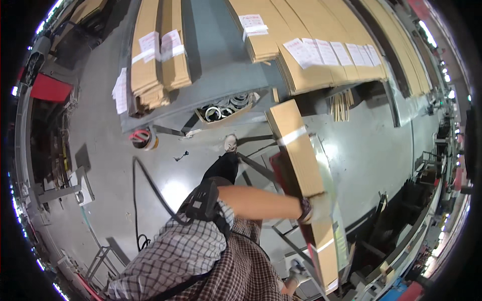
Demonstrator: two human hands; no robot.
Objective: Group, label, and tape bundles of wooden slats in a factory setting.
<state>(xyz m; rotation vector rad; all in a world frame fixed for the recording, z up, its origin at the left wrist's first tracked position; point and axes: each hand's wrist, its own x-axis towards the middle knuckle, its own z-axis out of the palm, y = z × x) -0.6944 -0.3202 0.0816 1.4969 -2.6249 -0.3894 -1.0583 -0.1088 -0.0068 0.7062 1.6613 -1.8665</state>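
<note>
My left arm reaches across to the right. My left hand [316, 208], in a pale glove and smeared by motion, is at the near end of a bundle of flat brown cardboard [300, 160] with a white band around it. Just below the hand lies another banded cardboard bundle [324, 236], in line with the first. Whether the fingers grip either bundle does not show. Low in view, my right hand [299, 275], in a whitish-grey glove, is left of the lower bundle. Its fingers are too small and partly hidden to read.
Banded cardboard stacks [158, 55] with paper sheets lie on a grey table [211, 65]; more stacks [331, 60] are at its right. An open box [226, 113] of tape rolls sits under its edge. A bucket [144, 139] stands on the floor; a black cable [134, 200] hangs at left.
</note>
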